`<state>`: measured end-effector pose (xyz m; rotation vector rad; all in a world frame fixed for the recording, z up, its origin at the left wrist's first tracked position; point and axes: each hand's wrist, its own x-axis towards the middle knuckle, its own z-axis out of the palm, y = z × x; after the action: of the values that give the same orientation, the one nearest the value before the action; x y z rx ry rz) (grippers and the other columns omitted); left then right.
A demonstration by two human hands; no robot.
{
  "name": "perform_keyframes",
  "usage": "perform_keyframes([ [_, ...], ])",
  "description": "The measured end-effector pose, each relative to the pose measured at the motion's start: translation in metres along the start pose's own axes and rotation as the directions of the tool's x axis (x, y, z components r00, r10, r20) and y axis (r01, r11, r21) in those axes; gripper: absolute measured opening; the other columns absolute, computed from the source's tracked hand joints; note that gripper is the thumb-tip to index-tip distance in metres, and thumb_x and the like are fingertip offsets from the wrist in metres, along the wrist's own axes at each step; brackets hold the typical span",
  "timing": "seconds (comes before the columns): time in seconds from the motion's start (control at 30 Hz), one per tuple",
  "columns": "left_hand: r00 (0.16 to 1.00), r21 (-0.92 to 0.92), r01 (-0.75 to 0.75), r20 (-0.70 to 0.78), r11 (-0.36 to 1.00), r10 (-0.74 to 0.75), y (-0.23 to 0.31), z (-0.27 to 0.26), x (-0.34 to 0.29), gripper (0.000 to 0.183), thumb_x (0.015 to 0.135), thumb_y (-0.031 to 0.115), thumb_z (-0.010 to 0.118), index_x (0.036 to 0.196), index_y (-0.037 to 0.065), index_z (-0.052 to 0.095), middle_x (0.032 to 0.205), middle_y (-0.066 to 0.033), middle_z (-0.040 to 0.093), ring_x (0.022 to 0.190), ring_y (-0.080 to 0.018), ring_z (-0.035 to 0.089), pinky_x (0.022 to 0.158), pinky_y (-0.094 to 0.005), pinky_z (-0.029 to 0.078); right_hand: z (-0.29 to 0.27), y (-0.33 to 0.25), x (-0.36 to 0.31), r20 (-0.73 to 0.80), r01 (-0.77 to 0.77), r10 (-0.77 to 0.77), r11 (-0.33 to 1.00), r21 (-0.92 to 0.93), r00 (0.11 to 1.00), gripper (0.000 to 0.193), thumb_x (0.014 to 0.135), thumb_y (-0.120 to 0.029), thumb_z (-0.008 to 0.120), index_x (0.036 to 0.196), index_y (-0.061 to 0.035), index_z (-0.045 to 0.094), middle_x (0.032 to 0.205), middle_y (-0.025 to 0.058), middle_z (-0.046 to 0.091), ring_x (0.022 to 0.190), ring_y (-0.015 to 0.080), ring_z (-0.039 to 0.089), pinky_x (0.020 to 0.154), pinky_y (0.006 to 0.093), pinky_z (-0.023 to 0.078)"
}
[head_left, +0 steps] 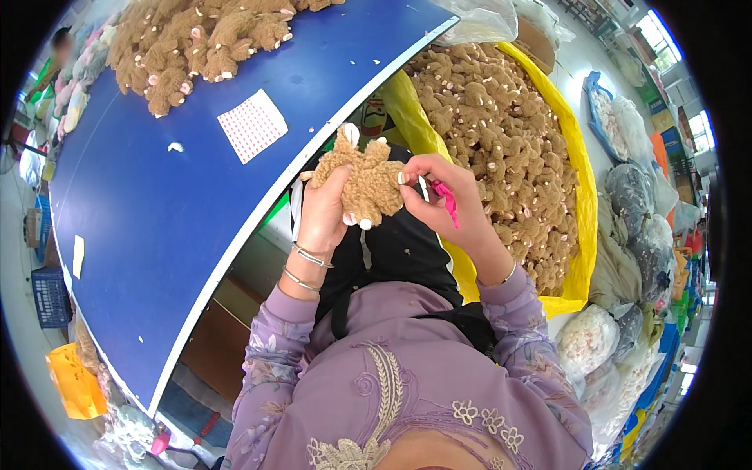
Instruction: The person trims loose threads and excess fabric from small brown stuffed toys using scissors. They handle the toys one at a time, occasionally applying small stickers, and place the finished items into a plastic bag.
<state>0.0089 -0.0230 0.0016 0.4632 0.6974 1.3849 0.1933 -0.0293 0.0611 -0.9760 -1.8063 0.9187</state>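
Observation:
In front of my lap is a small curly brown plush toy (362,184) with white-tipped limbs and a pale ear. My left hand (321,210) is closed around its left side, thumb on top. With thumb and forefinger, my right hand (462,196) pinches a white tip on the toy's right side. A small tool with a bright pink part (447,205) and a pale, narrow part is tucked in that same hand; its exact kind I cannot make out.
To the left stands a blue table (157,227) with a white edge, bearing a heap of brown plush toys (211,39) and a sheet of small printed marks (253,126). At right, a yellow sack (583,235) is full of similar toys (501,141). Plastic bags (587,338) line the far right.

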Motion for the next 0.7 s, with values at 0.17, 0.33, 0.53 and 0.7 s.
perform_keyframes([
  [0.17,1.0,0.049,-0.016,-0.021,0.999,0.017,-0.001,0.0,0.0,0.028,0.091,0.008,0.055,0.117,-0.005,0.054,0.106,-0.0128,0.064,0.092,-0.0205,0.066,0.08,-0.0318,0.054,-0.002,0.0,0.008,0.056,0.153,-0.143,0.957,-0.248,0.988,0.017,0.077,0.002,0.067,0.089,-0.0018,0.056,0.079,0.0012,0.058,0.069,0.0087,0.056,0.06,0.0232,0.045],
  [0.33,0.998,0.039,-0.033,-0.051,0.999,0.035,-0.003,-0.01,0.006,0.027,0.091,0.007,0.055,0.115,-0.005,0.055,0.105,-0.0125,0.064,0.091,-0.0204,0.066,0.079,-0.0321,0.054,-0.007,-0.006,0.0,0.036,-0.155,0.152,0.982,0.107,0.988,0.015,0.077,0.002,0.068,0.082,-0.003,0.055,0.072,-0.0032,0.053,0.065,0.0027,0.051,0.057,0.0192,0.041],
  [0.53,0.995,-0.058,-0.095,-0.047,0.994,0.092,-0.015,-0.01,0.012,0.029,0.093,0.006,0.051,0.12,-0.005,0.052,0.112,-0.013,0.062,0.096,-0.0218,0.065,0.082,-0.0339,0.054,0.009,0.001,0.001,-0.142,-0.288,0.355,0.891,0.351,0.924,0.013,0.081,-0.003,0.068,0.088,-0.003,0.057,0.075,-0.0037,0.056,0.065,0.0005,0.048,0.056,0.0171,0.039],
  [0.7,0.988,0.009,-0.142,-0.062,0.99,0.142,-0.013,-0.005,0.012,0.029,0.093,0.005,0.051,0.121,-0.004,0.051,0.11,-0.0116,0.062,0.094,-0.0195,0.064,0.079,-0.0315,0.054,0.013,0.013,-0.014,0.065,-0.459,0.511,0.7,0.548,0.857,0.012,0.086,-0.012,0.064,0.09,-0.0033,0.057,0.074,-0.0021,0.057,0.048,0.0051,0.044,0.044,0.0209,0.036],
])
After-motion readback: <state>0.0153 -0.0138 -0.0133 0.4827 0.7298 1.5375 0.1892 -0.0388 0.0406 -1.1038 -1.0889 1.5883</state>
